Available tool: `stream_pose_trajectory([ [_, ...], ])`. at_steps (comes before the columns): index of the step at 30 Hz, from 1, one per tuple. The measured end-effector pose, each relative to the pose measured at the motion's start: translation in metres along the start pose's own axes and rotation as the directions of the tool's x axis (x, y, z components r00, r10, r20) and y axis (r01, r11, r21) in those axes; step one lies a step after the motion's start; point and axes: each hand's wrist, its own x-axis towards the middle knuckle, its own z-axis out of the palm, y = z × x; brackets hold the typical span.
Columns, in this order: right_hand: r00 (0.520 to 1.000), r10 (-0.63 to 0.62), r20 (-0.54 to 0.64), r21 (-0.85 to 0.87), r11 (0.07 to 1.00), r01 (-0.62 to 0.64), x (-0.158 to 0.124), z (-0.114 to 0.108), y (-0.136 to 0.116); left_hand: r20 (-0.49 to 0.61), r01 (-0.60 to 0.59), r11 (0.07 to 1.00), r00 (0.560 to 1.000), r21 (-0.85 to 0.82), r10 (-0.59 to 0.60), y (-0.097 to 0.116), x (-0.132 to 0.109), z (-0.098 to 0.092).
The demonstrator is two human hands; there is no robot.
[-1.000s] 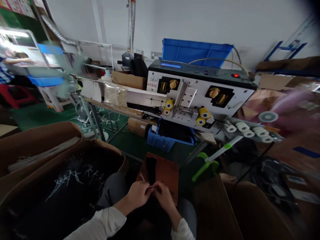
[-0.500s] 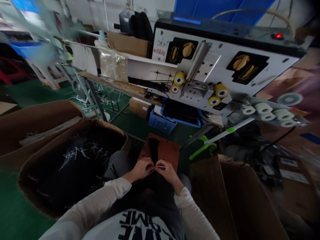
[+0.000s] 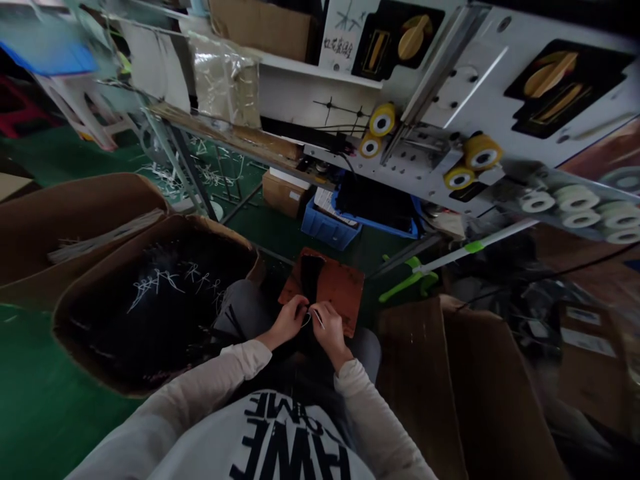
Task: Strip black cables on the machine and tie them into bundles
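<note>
A green-painted floor [image 3: 45,380] spreads under a cluttered workshop bench, where a white machine panel [image 3: 440,87] carries yellow rollers [image 3: 483,152] and black-backed knobs [image 3: 553,77]. Beside it, a row of white rollers [image 3: 575,210] sits at the panel's lower edge. Under the bench stand a blue crate [image 3: 327,227] and a small carton [image 3: 283,193], and loose white wires [image 3: 215,175] lie on the floor beyond.

The seated person holds a brown pad [image 3: 345,287] across the lap, with a black strip [image 3: 311,277] lying along it. Both hands are close together just in front of the pad, almost touching. The left hand [image 3: 287,321] is curled, its grip closed, and a small loop of thin white wire [image 3: 306,320] comes out from it. The right hand [image 3: 330,333] pinches the wire's straight, pale end between its fingers, so that grip is closed too.

To the left, an open carton [image 3: 150,233] lined in black holds a tangle of white wires [image 3: 160,290]. Another carton [image 3: 75,207] sits behind it, and a third [image 3: 415,393] stands to the right.
</note>
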Motion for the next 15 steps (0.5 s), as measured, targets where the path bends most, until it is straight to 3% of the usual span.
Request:
stream_pose_trajectory([
  [9,0.993,0.067,-0.099,0.132,0.990,-0.053,-0.004,0.006,-0.002,0.038,0.106,0.994,0.994,-0.015,-0.105,0.009,0.005,-0.006],
  [15,0.954,0.230,-0.194,0.307,0.937,-0.164,-0.021,0.005,-0.004,0.049,0.303,0.948,0.953,-0.094,-0.300,0.002,0.007,-0.014],
])
